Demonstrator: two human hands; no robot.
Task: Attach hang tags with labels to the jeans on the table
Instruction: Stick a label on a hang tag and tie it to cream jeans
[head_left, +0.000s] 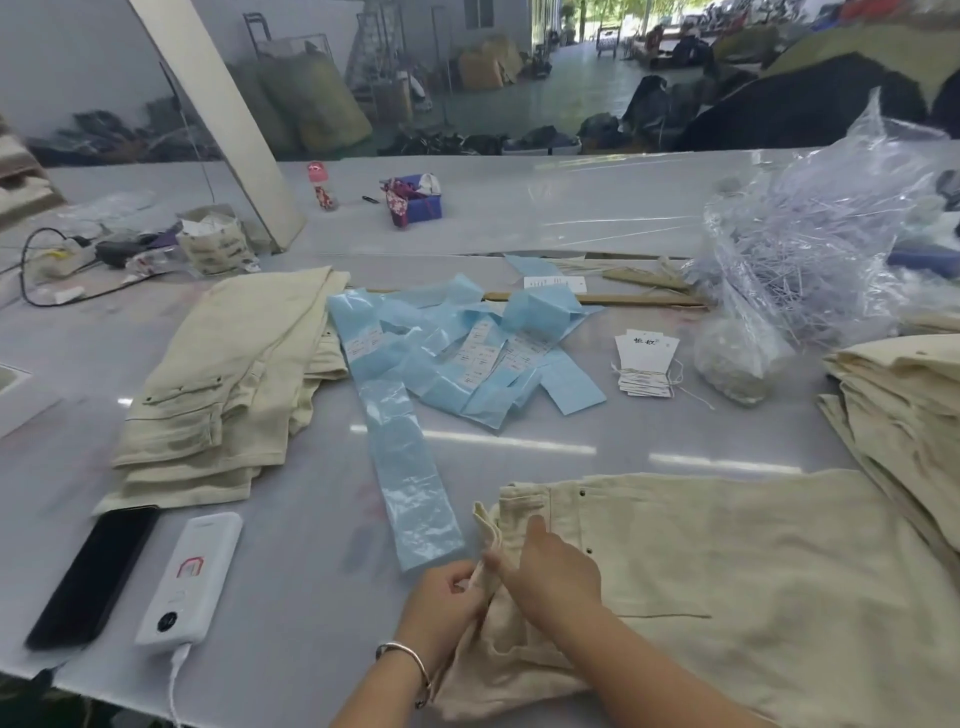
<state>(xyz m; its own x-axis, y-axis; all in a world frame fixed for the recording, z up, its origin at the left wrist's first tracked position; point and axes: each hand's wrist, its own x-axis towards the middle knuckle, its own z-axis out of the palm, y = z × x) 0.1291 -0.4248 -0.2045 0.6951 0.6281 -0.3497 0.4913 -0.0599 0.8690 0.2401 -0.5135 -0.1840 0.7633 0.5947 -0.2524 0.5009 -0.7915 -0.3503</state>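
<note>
A pair of cream jeans (727, 571) is spread on the tabletop (291, 519) at the near edge, and its waistband corner is gathered between both hands. A fold of the cloth is pinched by the curled fingers of the left hand (441, 597), which wears a bracelet (415, 670). The right hand (550, 571) is laid on the waistband just beside it, fingers bent onto the fabric. Beyond the right hand, well apart, a bundle of white hang tags (644, 366) is seen. Blue label strips (452, 353) are scattered beyond the left hand, with folded jeans (228, 384) farther left.
</note>
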